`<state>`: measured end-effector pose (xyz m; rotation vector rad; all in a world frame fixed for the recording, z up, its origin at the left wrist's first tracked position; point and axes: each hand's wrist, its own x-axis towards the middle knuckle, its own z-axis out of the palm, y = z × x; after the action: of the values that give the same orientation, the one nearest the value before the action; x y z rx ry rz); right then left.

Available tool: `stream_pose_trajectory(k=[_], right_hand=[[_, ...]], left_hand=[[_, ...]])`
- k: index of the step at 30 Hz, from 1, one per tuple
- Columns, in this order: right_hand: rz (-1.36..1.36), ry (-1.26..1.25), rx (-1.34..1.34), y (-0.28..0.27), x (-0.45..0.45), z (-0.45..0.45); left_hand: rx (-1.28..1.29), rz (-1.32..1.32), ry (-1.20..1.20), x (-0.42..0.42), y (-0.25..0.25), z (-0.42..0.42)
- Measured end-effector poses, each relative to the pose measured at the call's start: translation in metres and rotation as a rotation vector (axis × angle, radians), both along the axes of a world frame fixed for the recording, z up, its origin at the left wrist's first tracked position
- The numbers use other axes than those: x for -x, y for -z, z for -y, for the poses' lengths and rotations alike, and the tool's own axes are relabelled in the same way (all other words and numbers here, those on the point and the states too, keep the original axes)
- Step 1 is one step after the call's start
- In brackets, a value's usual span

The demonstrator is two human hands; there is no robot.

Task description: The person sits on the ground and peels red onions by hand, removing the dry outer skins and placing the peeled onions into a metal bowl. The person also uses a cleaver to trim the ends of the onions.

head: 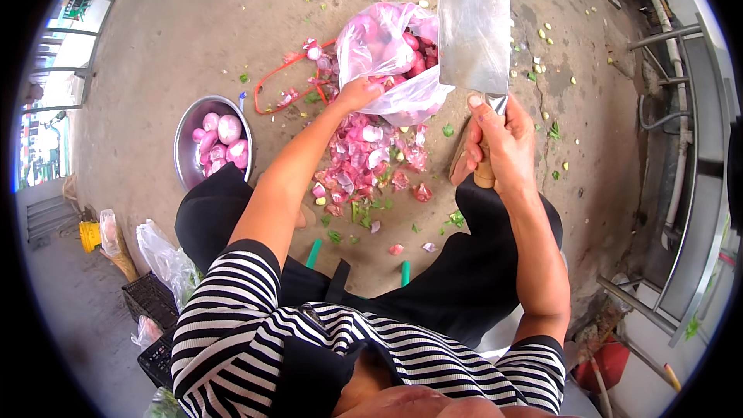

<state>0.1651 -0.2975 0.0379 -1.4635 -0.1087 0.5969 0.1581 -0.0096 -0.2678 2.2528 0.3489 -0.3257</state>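
Observation:
My right hand point(502, 142) grips the wooden handle of a wide-bladed cleaver point(475, 23), its blade pointing away from me. At the mouth of a clear plastic bag point(371, 32) is my left hand point(360, 94), its fingers partly hidden at the bag and onions; whether they hold anything does not show. Unpeeled red onions point(415, 58) show in the bag's opening. Below the bag, a heap of onion skins point(363, 157) lies on the concrete floor. Peeled onions point(223, 133) fill part of a round metal bowl point(181, 154) beside my left knee.
A red plastic strap point(264, 84) loops on the floor left of the bag. Garlic cloves and green leaf scraps point(457, 219) are scattered about. Black plastic crates point(150, 301) and bags stand at lower left. Metal framing point(688, 186) and a pipe run along the right side.

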Motion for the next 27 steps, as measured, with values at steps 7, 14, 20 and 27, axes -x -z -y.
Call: stream_pose_trajectory(k=[7, 14, 20, 27], right_hand=[[0.369, -0.009, 0.030, 0.020, 0.006, -0.010], [0.619, -0.188, 0.342, 0.030, 0.049, -0.047], [1.175, -0.249, 0.221, 0.029, 0.101, -0.064], [1.240, -0.391, 0.332, 0.030, 0.142, -0.071]], left_hand=[[1.575, -0.059, -0.444, 0.042, -0.155, 0.004], [1.294, 0.132, -0.186, 0.119, -0.237, -0.004], [1.238, 0.264, -0.295, 0.191, -0.230, -0.012], [1.299, 0.405, -0.443, 0.249, -0.186, -0.028]])
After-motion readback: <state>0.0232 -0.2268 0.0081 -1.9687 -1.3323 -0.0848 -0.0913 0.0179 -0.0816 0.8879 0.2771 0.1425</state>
